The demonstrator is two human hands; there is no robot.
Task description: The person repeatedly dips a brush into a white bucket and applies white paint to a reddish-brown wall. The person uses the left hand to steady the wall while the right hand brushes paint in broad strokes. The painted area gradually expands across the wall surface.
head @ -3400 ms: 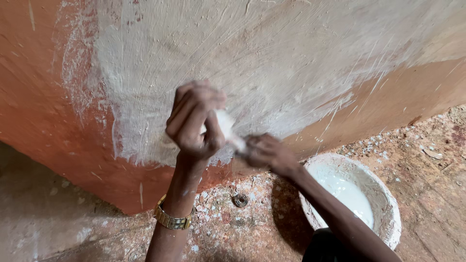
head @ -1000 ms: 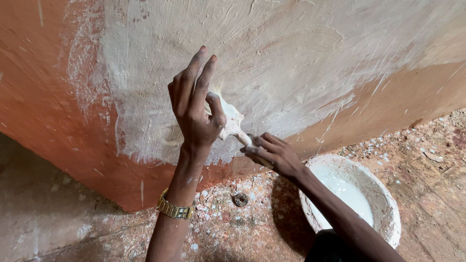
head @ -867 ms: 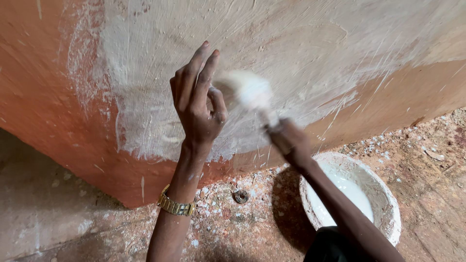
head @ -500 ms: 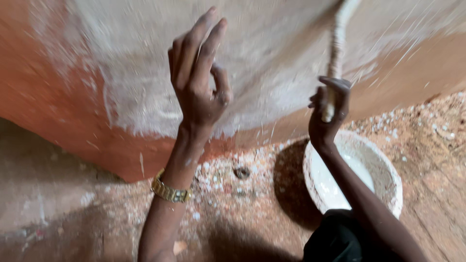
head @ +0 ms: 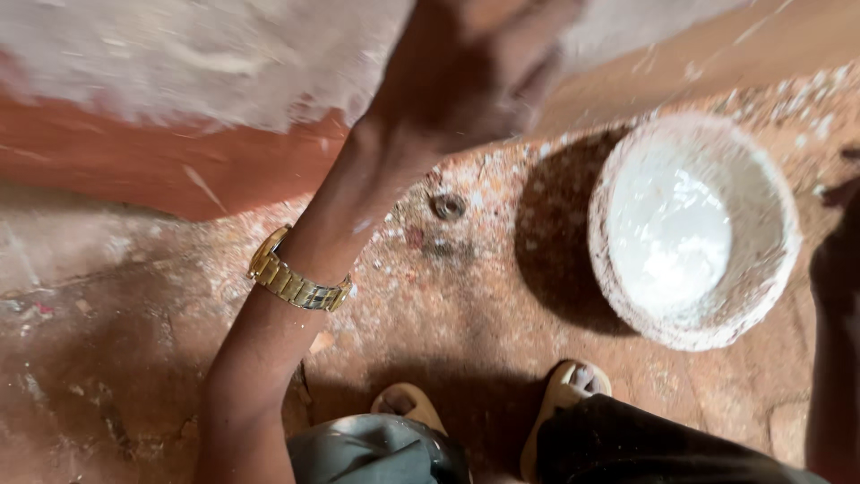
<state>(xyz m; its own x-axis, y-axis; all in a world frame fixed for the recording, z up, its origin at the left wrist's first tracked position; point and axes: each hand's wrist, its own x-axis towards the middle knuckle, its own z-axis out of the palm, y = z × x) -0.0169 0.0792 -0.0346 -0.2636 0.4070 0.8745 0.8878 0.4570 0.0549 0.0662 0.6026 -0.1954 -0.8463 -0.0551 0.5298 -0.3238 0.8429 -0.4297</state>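
Now the blurred left hand (head: 475, 72) is raised against the white-plastered wall (head: 179, 54), its grip impossible to tell, while the right hand (head: 838, 260) hangs in shadow beside the plaster bowl (head: 694, 229) on the floor (head: 134, 358), so reloading seems next.

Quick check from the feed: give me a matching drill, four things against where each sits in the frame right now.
Things:
1. round paint-crusted bowl of white paint
2. gold metal wristwatch
3. left hand
4. small round metal cap

Places:
A. on the left wrist
B. on the floor at right
C. raised at the wall, blurred
D. on the floor between forearm and bowl

Pairs: 1-B, 2-A, 3-C, 4-D
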